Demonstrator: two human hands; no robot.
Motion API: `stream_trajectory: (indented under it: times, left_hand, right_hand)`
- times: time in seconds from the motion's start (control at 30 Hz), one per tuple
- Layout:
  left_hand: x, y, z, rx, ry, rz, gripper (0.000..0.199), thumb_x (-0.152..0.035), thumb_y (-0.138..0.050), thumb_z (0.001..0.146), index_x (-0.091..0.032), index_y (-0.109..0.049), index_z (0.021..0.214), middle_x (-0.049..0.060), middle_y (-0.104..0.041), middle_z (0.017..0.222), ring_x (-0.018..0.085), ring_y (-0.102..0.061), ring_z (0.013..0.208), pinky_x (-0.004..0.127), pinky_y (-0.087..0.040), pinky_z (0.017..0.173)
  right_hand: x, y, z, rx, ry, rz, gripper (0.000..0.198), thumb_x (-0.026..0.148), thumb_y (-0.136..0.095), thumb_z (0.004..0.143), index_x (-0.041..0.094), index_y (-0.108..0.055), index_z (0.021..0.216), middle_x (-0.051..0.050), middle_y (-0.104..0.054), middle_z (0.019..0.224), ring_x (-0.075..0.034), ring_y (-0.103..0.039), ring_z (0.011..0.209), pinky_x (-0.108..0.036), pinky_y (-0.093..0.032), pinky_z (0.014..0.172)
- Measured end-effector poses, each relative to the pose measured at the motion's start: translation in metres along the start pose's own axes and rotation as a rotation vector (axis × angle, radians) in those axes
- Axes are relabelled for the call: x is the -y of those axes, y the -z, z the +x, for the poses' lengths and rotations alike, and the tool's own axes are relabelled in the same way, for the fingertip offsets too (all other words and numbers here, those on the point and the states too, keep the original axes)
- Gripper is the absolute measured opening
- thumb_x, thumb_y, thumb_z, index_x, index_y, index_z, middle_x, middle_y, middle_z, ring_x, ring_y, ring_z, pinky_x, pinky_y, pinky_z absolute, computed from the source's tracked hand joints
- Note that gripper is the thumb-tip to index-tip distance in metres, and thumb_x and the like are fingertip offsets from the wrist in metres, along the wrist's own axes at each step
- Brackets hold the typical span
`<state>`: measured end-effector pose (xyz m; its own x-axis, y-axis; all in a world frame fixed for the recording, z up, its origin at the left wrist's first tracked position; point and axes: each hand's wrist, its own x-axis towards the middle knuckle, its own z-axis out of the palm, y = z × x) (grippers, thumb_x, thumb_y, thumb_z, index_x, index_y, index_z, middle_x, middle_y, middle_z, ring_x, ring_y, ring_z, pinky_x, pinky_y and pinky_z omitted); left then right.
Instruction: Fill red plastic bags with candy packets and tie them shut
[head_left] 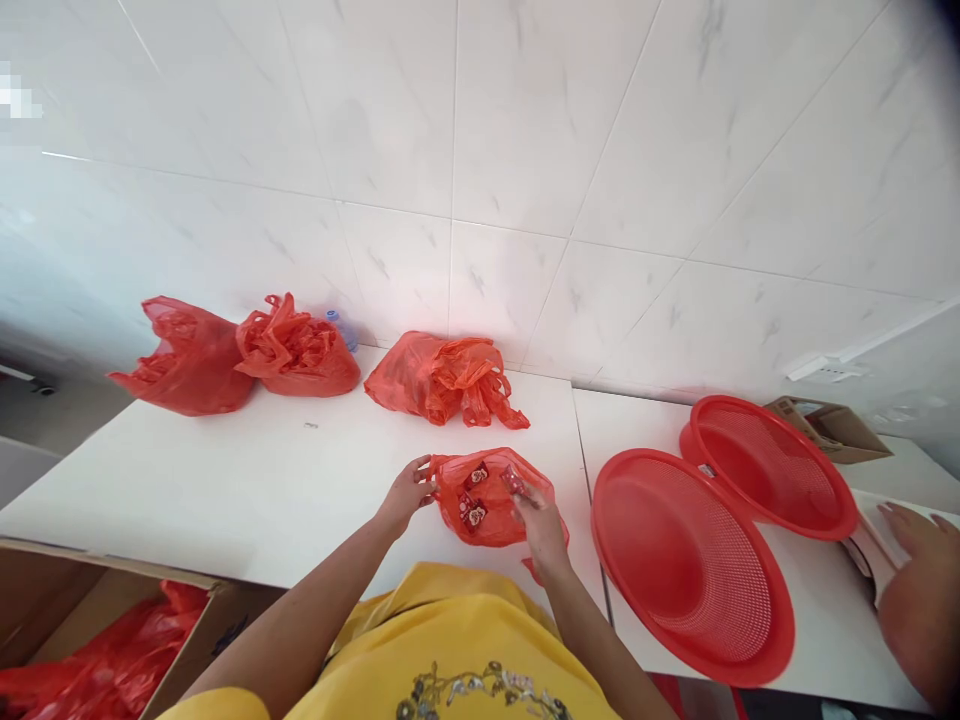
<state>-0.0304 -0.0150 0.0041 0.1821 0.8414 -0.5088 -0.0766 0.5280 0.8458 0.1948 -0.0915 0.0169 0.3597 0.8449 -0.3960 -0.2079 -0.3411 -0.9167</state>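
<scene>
On the white table in front of me lies an opened red plastic bag [495, 525]. Several small red-wrapped packets [474, 512] with pale printed labels sit inside it. My left hand [411, 494] pinches the left edge of the bag's mouth. Over the right side of the bag, my right hand [541, 525] holds a small red packet [514, 480] between thumb and fingers. The bag's lower right edge passes behind that hand.
Filled red bags [300, 350] and a clear bottle [342, 330] stand along the wall. Two red mesh baskets [679, 560] are at right, near a cardboard box [829, 430]. Another person's hand [919, 535] is at far right. A carton [199, 620] holding red bags stands lower left.
</scene>
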Motion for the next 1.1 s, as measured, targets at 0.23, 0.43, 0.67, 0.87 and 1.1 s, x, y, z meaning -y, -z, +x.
stream_trajectory:
  times: [0.23,0.43,0.67,0.87,1.1]
  left_hand:
    - [-0.004,0.004,-0.010,0.019,0.004,0.133,0.060,-0.037,-0.072,0.069,-0.024,-0.051,0.124,0.012,-0.060,0.131,0.019,-0.063,0.096,0.027,-0.045,0.072]
    - [-0.006,0.001,-0.016,-0.104,-0.026,0.277,0.056,-0.039,-0.071,0.070,-0.022,-0.054,0.122,0.013,-0.053,0.137,0.027,-0.056,0.116,0.032,-0.045,0.081]
    - [-0.049,-0.039,-0.058,0.138,-0.228,0.210,0.050,-0.052,-0.065,0.078,-0.020,-0.060,0.116,0.011,-0.066,0.114,0.026,-0.062,0.100,0.033,-0.048,0.078]
    - [-0.070,-0.068,-0.080,0.405,-0.130,-0.016,0.051,-0.044,-0.080,0.067,-0.017,-0.066,0.109,0.009,-0.071,0.096,0.017,-0.063,0.072,0.023,-0.043,0.056]
    - [-0.071,-0.063,-0.072,0.370,-0.175,-0.035,0.037,-0.034,-0.078,0.069,-0.016,-0.068,0.100,0.008,-0.073,0.094,0.020,-0.066,0.079,0.032,-0.052,0.073]
  right_hand:
    - [0.015,-0.007,-0.012,0.030,0.465,-0.198,0.026,0.035,-0.056,0.084,0.033,-0.075,0.102,-0.003,-0.057,0.129,-0.023,-0.052,0.122,-0.042,-0.043,0.107]
    - [0.032,-0.010,-0.028,-0.036,0.659,-0.396,0.034,0.025,-0.044,0.092,0.033,-0.074,0.105,-0.003,-0.043,0.145,-0.024,-0.045,0.130,-0.045,-0.042,0.108]
    - [0.038,-0.015,-0.035,-0.044,0.829,-0.483,0.037,0.020,-0.043,0.092,0.036,-0.072,0.110,0.000,-0.037,0.151,-0.025,-0.046,0.130,-0.046,-0.043,0.107]
    - [0.041,-0.017,-0.041,-0.005,0.865,-0.476,0.042,0.018,-0.042,0.092,0.035,-0.065,0.122,0.000,-0.034,0.153,-0.024,-0.040,0.136,-0.045,-0.038,0.111]
    - [0.067,-0.013,-0.057,0.036,0.370,-0.079,0.046,0.039,-0.051,0.090,0.030,-0.049,0.135,-0.006,-0.054,0.137,-0.023,-0.056,0.121,-0.040,-0.048,0.100]
